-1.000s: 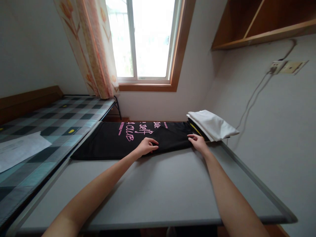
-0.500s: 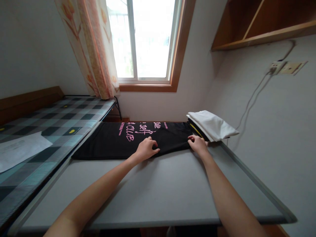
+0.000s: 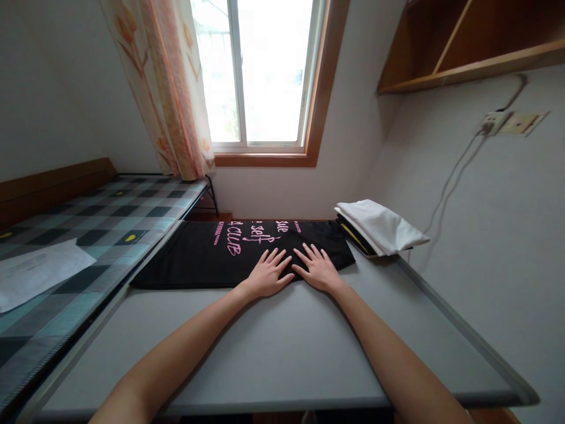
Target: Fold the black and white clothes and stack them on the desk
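A black garment with pink lettering, perhaps a T-shirt, lies folded in a long flat strip across the far part of the table. My left hand rests flat on its near edge, fingers spread, just below the lettering. Close beside it, my right hand also lies flat on the black cloth with its fingers apart. Neither hand grips anything. To the right of the garment sits a stack of folded clothes, with a white cloth on top and black and yellow layers beneath.
A bed with a checked mattress adjoins the table's left side, with a sheet of paper on it. Beyond the table are a window and a curtain. A wooden shelf and a socket with a cord are on the right wall.
My right hand has let go of the garment's right end and moved left, beside my left hand. Both hands have gone from curled fingers to flat, spread ones.
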`<state>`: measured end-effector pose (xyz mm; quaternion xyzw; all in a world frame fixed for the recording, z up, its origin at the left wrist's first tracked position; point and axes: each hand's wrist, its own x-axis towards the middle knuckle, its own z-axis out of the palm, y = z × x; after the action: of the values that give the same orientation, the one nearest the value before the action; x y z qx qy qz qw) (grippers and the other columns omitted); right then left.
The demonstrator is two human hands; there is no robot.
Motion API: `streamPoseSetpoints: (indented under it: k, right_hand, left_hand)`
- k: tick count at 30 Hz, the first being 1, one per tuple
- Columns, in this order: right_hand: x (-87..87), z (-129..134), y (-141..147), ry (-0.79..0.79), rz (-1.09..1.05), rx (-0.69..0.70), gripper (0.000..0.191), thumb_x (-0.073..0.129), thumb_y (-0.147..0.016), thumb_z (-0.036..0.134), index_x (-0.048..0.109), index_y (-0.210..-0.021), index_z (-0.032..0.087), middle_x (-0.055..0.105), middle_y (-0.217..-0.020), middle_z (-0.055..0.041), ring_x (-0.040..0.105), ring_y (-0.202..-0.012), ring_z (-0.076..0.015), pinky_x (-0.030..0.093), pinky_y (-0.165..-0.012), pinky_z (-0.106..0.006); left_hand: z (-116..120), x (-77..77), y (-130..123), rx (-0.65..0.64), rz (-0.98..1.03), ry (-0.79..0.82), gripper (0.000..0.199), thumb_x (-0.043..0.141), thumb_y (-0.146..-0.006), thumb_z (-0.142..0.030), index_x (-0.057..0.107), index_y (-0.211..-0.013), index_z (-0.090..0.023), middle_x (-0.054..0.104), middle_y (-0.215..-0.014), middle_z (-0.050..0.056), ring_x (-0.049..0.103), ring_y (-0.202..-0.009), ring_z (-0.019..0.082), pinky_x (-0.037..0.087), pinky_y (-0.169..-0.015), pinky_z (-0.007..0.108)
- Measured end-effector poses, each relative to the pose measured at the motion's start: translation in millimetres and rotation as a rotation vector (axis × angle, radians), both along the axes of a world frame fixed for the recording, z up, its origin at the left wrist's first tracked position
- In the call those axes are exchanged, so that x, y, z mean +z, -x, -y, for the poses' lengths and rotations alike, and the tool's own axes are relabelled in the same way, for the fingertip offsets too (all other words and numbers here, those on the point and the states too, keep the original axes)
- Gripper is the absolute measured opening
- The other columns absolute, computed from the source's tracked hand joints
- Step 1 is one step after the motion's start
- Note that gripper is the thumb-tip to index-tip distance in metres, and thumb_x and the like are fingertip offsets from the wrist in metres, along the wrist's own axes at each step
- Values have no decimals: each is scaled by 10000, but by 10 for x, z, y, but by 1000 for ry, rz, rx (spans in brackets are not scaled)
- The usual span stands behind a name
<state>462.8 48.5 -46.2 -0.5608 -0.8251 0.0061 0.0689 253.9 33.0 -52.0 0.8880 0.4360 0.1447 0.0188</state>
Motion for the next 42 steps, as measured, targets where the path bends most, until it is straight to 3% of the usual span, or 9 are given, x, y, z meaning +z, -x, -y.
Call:
streamPoseSetpoints:
  k: [3, 6, 13, 17, 20, 26, 32, 36, 42]
  right_hand:
    - [-7, -4, -225, 2, -1, 0, 697, 296, -914, 673, 352, -1493, 290, 251, -1577, -73, 205, -1454, -299, 176, -1159, -530]
    - [-15, 3, -523, -6, -47, 71, 687, 334, -916, 649, 381, -1483, 263, 287, -1564, -78, 237, -1446, -284, 223, -1162, -495]
    - [-85, 43, -1292, -193, -190, 216, 423, 438, -920, 352, 617, -1285, 233, 563, -1376, -85, 504, -1280, -262, 402, -1071, -468]
    - [-80, 12, -1549, -259, -194, 206, 387, 452, -872, 270, 674, -1185, 220, 638, -1254, -98, 593, -1150, -257, 451, -1012, -462]
    - [-61, -24, -1559, -232, -172, 192, 399, 456, -856, 252, 673, -1190, 214, 644, -1232, -102, 596, -1130, -255, 455, -1003, -446]
    - [38, -97, -1377, -204, -93, 101, 400, 429, -846, 185, 703, -1135, 223, 677, -1119, -101, 606, -1008, -263, 475, -888, -438]
    - [379, -125, -1436, -279, -195, 15, 395, 392, -875, 197, 715, -1102, 195, 684, -1026, -128, 608, -959, -270, 454, -850, -413]
    - [453, 10, -1525, -209, -258, 69, 376, 405, -868, 248, 742, -1030, 214, 678, -970, -128, 617, -914, -259, 465, -852, -401]
    - [427, 456, -1575, 92, -339, 140, 371, 468, -840, 407, 762, -958, 214, 663, -825, -105, 626, -758, -228, 508, -744, -357]
  left_hand:
    - [78, 33, 129, -31, -26, 10, 674, 288, -934, -640, 328, -1495, -268, 302, -1568, 70, 199, -1464, 281, 144, -1185, 509]
    - [182, 85, 487, -89, -56, 22, 662, 335, -937, -617, 271, -1513, -298, 272, -1581, 50, 210, -1463, 265, 192, -1182, 480]
    - [398, 253, 2064, -62, -185, -84, 444, 443, -958, -456, 521, -1366, -301, 524, -1417, 68, 510, -1273, 242, 412, -1055, 421]
    - [522, 381, 2856, 82, -257, -37, 339, 477, -926, -342, 663, -1193, -247, 671, -1191, 93, 632, -1052, 256, 468, -941, 425]
    - [611, 477, 3221, 227, -215, 31, 318, 492, -841, -222, 711, -1071, -237, 699, -1103, 74, 630, -1017, 242, 438, -965, 396]
    - [610, 645, 3406, 452, 44, 120, 306, 465, -809, -293, 714, -975, -228, 703, -1051, 29, 606, -1027, 218, 429, -961, 334]
    - [561, 1025, 3410, 550, 287, 28, 409, 505, -773, -507, 711, -948, -201, 694, -1011, 18, 607, -989, 208, 430, -911, 294]
    - [739, 1168, 3487, 507, 171, 225, 432, 487, -757, -577, 731, -856, -234, 685, -888, -6, 611, -839, 168, 440, -823, 251]
    - [1123, 1145, 3488, 520, 171, 532, 409, 590, -611, -673, 737, -640, -292, 669, -670, -38, 591, -696, 150, 467, -705, 231]
